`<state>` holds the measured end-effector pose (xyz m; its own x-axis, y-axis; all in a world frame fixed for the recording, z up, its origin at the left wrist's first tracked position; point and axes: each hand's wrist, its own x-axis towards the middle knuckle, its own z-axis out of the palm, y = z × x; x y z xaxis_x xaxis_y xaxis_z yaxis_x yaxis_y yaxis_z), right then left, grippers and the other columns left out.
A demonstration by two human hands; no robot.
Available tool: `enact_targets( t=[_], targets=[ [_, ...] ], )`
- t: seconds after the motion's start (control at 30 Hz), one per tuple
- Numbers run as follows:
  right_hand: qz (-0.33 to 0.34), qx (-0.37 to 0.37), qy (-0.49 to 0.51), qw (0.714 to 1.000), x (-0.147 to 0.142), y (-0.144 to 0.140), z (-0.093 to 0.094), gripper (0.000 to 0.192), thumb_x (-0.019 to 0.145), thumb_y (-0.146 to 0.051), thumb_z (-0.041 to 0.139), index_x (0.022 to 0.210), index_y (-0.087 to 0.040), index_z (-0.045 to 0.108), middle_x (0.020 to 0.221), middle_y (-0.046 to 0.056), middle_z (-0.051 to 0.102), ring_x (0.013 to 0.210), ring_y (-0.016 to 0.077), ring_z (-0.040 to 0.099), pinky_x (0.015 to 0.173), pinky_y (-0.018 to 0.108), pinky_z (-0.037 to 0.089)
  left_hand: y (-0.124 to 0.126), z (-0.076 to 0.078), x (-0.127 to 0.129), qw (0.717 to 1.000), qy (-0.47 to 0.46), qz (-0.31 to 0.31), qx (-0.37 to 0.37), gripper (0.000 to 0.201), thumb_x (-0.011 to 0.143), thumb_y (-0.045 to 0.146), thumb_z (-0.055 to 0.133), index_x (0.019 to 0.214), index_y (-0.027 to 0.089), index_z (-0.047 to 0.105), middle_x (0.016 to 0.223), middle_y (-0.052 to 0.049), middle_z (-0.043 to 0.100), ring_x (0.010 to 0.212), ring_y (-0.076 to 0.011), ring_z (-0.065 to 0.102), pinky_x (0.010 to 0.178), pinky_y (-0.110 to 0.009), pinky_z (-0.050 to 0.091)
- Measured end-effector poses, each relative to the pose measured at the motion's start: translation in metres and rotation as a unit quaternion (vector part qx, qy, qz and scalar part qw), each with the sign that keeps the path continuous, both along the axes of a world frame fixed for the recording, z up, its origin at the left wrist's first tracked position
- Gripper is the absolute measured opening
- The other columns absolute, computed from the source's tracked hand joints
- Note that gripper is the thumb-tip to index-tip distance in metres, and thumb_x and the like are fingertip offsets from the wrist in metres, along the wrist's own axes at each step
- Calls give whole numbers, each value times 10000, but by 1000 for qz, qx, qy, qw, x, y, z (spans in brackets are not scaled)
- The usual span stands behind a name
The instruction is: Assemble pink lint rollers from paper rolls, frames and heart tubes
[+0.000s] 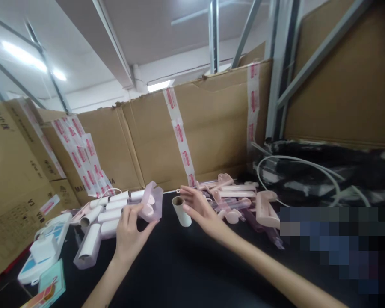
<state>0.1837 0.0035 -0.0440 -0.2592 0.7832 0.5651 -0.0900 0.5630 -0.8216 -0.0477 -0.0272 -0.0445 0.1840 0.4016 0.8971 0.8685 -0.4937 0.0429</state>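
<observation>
My left hand [131, 229] is closed on a translucent lilac plastic holder [156, 203], gripping it between thumb and fingers, with pale pink rounded parts showing inside. Beside it a white hollow roll [183, 217] stands on the black table, tilted slightly in view, its open brown end up. My right hand [200, 209] is just right of this roll; its fingers are stretched out and apart from the thumb, which overlaps the roll's edge. Whether the thumb touches the roll I cannot tell. Left of my left hand lie several white rolls in lilac holders [91, 246].
Pink and purple plastic parts [231, 201] are heaped behind my right hand. A white power strip [46, 248] and a teal card [53, 280] lie at left. Cardboard panels [211, 124] stand along the back. A white cable [295, 157] loops near black plastic wrapping [340, 171] at right.
</observation>
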Motion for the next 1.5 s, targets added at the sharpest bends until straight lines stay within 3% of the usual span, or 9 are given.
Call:
enact_targets(
  t=[0.13,0.23,0.5,0.67,0.8,0.93,1.13,1.33,1.5],
  targets=[
    [237,-355,242,871,-14,-15,0,384,874,-497,416,1101,-192,470,1004,99,614,957,215,619,951,436,411,-14,45,36,980,199,-7,-18,371,792,262,612,1135,181,495,983,-89,575,867,-217,580,750,-350,503],
    [288,-437,318,790,-8,-16,6,313,908,-442,356,1004,-180,497,871,72,646,867,195,648,922,417,436,-15,67,63,934,356,-10,6,318,802,126,535,1118,163,517,1010,-98,595,951,-227,565,925,-410,429],
    [218,-438,338,804,12,0,14,131,881,-214,447,936,-150,548,819,63,657,790,133,651,782,258,507,-10,83,63,934,352,10,55,394,790,96,516,1176,167,493,1091,-112,584,1039,-237,528,1034,-461,310],
    [183,-390,247,868,22,4,24,110,807,-263,558,867,-170,552,649,-32,536,480,55,461,456,162,389,7,51,29,993,104,17,-44,432,769,368,602,1135,179,473,1001,-95,580,931,-262,569,821,-425,466],
    [-65,-150,106,981,43,18,28,243,734,-385,638,725,-196,485,598,-55,452,482,84,400,449,201,314,27,-3,9,979,-84,12,-184,465,744,415,606,1113,191,431,1023,-78,550,822,-217,614,706,-364,513],
    [-294,59,-163,940,55,35,14,268,772,-425,589,889,-195,514,754,12,562,661,176,537,601,274,396,38,-50,6,952,-71,-16,-298,543,750,413,586,1184,180,360,1028,-89,578,798,-223,643,714,-386,525],
    [-207,134,-311,918,27,50,6,286,845,-459,488,936,-190,521,927,67,597,831,207,573,729,314,445,43,-76,14,973,38,-37,-224,614,796,365,548,1299,137,277,1309,-207,416,1256,-333,397,949,-484,422],
    [-67,136,-418,896,-1,58,11,376,896,-436,410,1118,-170,558,1125,107,609,1052,233,558,899,352,429,41,-82,15,972,43,-92,-211,683,806,397,555,1351,176,207,1372,-185,345,1296,-312,336,1013,-511,363],
    [-94,173,-432,880,-2,53,-2,417,942,-403,307,1263,-215,496,1274,97,521,1249,241,411,1008,403,351,49,-88,9,969,12,-113,-220,542,856,286,474,1330,161,243,1304,-183,413,1256,-299,393,1002,-517,374]
  ],
)
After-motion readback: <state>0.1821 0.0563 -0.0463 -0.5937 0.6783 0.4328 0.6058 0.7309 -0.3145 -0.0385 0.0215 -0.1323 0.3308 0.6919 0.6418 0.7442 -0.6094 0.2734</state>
